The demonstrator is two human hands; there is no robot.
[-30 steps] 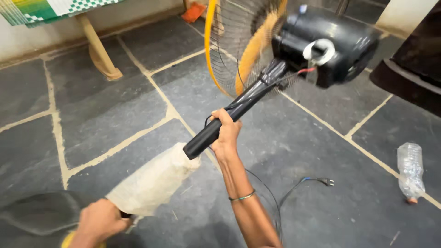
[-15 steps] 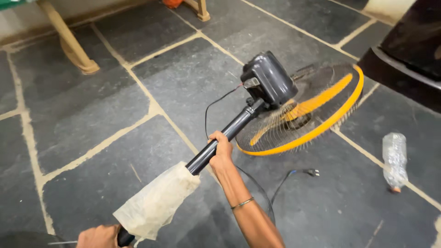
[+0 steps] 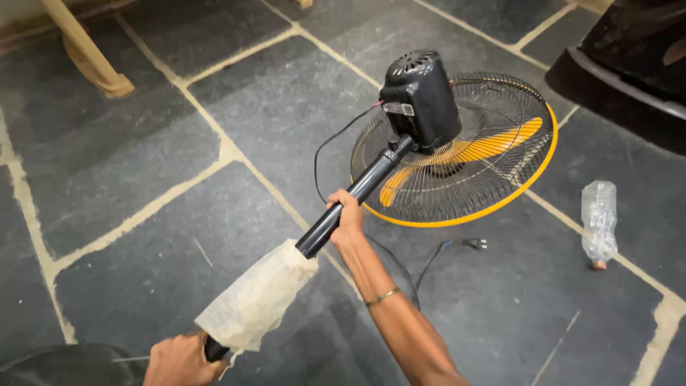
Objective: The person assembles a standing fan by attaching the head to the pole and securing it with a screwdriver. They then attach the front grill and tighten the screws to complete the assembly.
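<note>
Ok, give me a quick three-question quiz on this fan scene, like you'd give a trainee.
1. True or false: the fan head lies with its grille face down on the floor.
2. Which hand grips the bare black pole above the wrapping? A) left hand B) right hand C) neither
3. Fill in: the clear thing lying on the floor to the right of the fan is a plastic ____.

Key
1. True; the motor housing points up.
2. B; the right hand holds the pole, while the left hand grips the lower end below the pale wrapping.
3. bottle.
</note>
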